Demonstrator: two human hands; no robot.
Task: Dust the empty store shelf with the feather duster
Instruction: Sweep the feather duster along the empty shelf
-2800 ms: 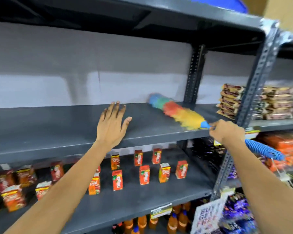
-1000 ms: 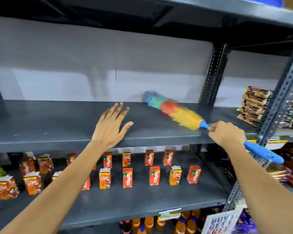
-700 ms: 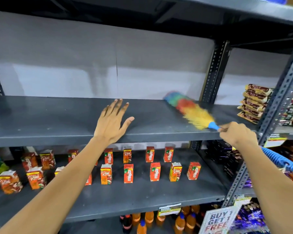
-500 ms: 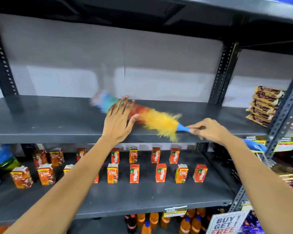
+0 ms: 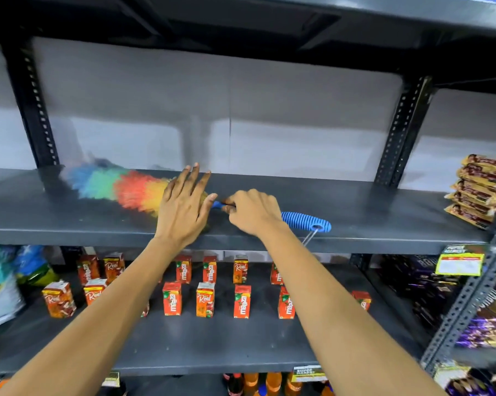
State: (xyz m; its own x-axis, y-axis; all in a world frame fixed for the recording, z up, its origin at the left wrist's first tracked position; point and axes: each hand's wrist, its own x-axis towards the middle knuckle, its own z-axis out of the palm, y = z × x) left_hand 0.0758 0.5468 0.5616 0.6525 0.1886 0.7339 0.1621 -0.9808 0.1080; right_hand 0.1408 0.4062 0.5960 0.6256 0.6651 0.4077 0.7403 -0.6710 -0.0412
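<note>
A rainbow feather duster (image 5: 118,187) lies across the dark grey empty shelf (image 5: 355,207), its fluffy head reaching the left upright. My right hand (image 5: 251,211) is closed around the duster's blue handle, whose ribbed end sticks out to the right. My left hand (image 5: 184,207) rests flat on the shelf with fingers spread, right in front of the duster's yellow end and partly hiding it. The duster head is blurred.
Stacked snack packets (image 5: 481,190) sit at the shelf's right end. Several small juice cartons (image 5: 204,298) stand on the shelf below. Perforated uprights (image 5: 401,132) flank the bay. Bottles (image 5: 272,382) and wrapped sweets (image 5: 481,332) fill lower shelves.
The duster swept from the right side of the shelf to the far left, behind my left hand. My right hand followed leftward, close to my left hand, which stayed planted.
</note>
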